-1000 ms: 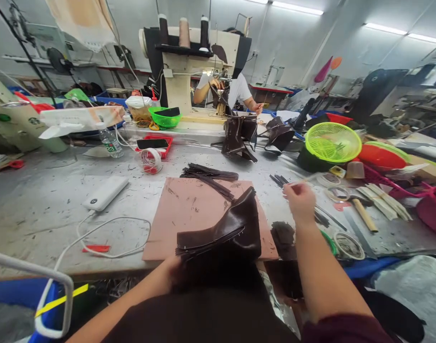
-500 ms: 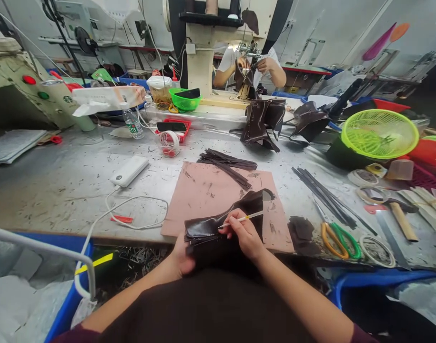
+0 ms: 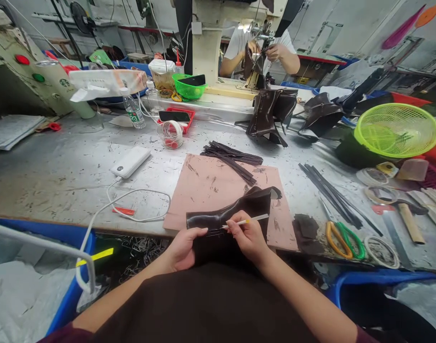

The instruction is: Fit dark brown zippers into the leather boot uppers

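A dark brown leather boot upper (image 3: 235, 205) lies at the front edge of the pink board (image 3: 199, 183), its lower part running down toward my lap. My left hand (image 3: 184, 247) grips the near edge of the leather, thumb on top and fingers beneath, partly hidden. In my right hand (image 3: 248, 236) a slim white pen (image 3: 258, 217) with a yellow band is pinched, its tip at the leather near the seam. Dark leather strips (image 3: 235, 159) lie across the far part of the board.
To the right are scissors (image 3: 349, 240), a hammer (image 3: 410, 224), more strips (image 3: 332, 197) and a green basket (image 3: 396, 131). A white power bank (image 3: 131, 162) with a cable sits left. Behind, a co-worker's hands (image 3: 275, 52) work at a sewing machine (image 3: 207, 57); other uppers (image 3: 271, 114) stand nearby.
My left hand has shifted toward the right, and its thumb now lies on top of the leather. The upper looks flatter. The pen remains in my right hand; the whole view has shifted slightly.
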Demonstrator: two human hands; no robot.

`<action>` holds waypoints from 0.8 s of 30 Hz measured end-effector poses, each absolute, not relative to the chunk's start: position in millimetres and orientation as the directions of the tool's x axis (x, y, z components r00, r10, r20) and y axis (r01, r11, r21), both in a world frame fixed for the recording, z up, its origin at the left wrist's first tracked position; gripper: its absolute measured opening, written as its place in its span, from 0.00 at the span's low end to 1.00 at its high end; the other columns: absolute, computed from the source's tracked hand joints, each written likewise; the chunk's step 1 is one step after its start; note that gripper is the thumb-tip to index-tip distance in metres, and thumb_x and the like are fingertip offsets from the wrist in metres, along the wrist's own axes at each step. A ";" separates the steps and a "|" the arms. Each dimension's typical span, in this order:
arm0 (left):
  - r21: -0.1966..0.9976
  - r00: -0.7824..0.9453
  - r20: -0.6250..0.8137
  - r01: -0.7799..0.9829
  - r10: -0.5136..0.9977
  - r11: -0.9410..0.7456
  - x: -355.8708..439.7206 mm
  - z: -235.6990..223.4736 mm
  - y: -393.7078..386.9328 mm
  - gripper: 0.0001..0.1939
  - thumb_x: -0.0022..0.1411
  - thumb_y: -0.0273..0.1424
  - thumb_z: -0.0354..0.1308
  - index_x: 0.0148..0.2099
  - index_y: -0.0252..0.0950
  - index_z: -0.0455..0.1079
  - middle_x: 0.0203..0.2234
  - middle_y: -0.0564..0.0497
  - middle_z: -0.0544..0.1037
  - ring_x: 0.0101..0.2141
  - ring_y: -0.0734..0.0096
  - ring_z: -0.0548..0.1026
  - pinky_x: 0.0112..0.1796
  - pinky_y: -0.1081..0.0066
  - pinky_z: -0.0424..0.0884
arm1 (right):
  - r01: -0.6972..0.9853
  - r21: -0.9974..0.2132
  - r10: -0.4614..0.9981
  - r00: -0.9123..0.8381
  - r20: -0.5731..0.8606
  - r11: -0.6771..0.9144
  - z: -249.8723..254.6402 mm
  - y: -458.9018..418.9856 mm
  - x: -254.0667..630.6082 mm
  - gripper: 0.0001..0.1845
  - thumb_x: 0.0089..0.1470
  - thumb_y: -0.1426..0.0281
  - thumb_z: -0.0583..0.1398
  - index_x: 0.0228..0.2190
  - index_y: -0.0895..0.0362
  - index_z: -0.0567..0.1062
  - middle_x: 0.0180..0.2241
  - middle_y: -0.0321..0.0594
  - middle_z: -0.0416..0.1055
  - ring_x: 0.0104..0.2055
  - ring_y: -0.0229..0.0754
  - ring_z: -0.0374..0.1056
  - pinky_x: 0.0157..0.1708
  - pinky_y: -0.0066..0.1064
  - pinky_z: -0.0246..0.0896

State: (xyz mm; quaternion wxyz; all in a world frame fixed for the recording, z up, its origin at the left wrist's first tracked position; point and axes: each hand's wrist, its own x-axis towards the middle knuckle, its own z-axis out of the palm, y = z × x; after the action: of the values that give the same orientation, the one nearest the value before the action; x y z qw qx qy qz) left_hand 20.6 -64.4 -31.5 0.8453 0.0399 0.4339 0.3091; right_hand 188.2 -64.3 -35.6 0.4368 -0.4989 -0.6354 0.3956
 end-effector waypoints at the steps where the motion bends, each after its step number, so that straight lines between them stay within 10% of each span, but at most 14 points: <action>1: 0.344 0.417 -0.710 -0.497 0.567 0.797 20.2 -32.2 -64.2 0.10 0.50 0.22 0.54 0.36 0.27 0.72 0.30 0.41 0.78 0.38 0.57 0.74 0.44 0.63 0.67 | 0.302 -0.932 0.978 -0.123 0.169 0.199 -34.4 -64.7 188.8 0.12 0.53 0.63 0.53 0.22 0.54 0.65 0.19 0.35 0.65 0.20 0.35 0.60 0.22 0.27 0.55; 24: 0.427 0.351 -0.701 -0.490 0.620 0.760 19.6 -30.2 -66.2 0.10 0.49 0.21 0.55 0.36 0.27 0.72 0.29 0.43 0.78 0.36 0.58 0.75 0.42 0.62 0.69 | 0.458 -0.792 0.912 -0.268 0.309 0.403 -29.5 -69.0 185.3 0.10 0.54 0.70 0.52 0.23 0.54 0.67 0.19 0.36 0.67 0.21 0.36 0.64 0.22 0.26 0.57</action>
State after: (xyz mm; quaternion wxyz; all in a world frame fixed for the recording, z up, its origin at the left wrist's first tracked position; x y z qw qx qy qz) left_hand 19.6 -66.2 -30.2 0.8188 0.0712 0.4577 0.3391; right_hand 185.3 -69.0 -29.5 0.3901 -0.4622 -0.7412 0.2912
